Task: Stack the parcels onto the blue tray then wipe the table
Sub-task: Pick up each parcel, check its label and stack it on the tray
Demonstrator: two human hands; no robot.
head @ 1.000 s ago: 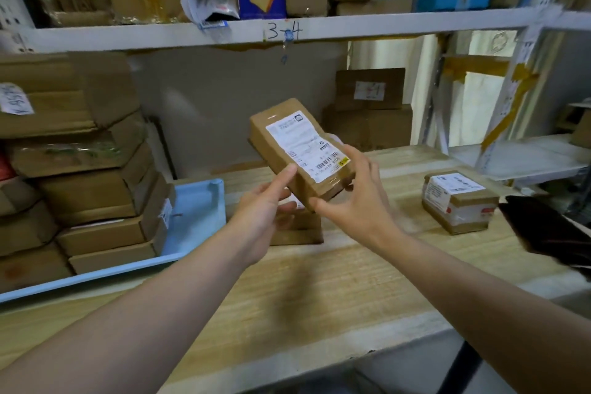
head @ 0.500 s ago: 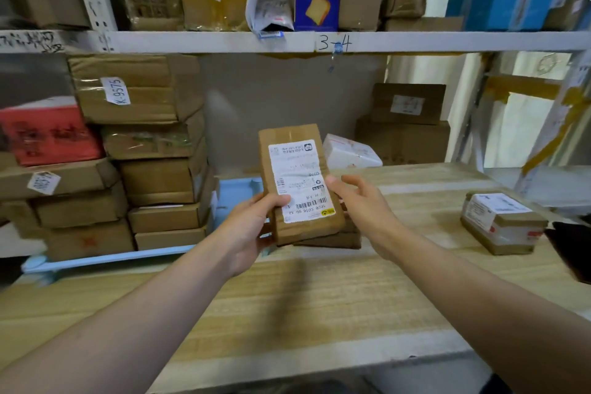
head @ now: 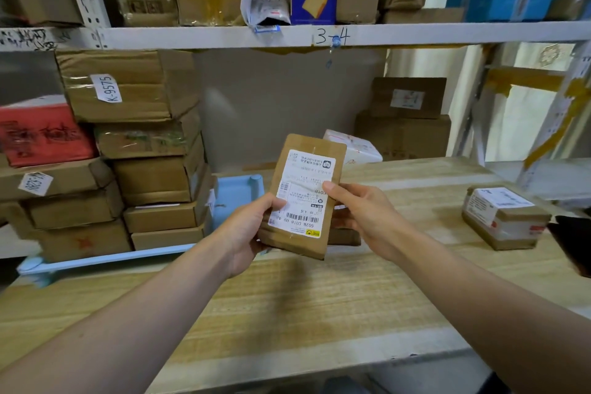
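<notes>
A flat parcel point(head: 302, 195) is gripped by both hands point(head: 246, 227) point(head: 361, 214); the tall stack point(head: 153, 150) on the tray point(head: 236, 192) could be toppled if nudged.

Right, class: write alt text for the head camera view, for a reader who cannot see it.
Both hands, left and right, hold a flat brown parcel with a white shipping label above a wooden table. To the left, cardboard parcels are stacked on a blue tray; another labelled parcel sits on the table at right.
</notes>
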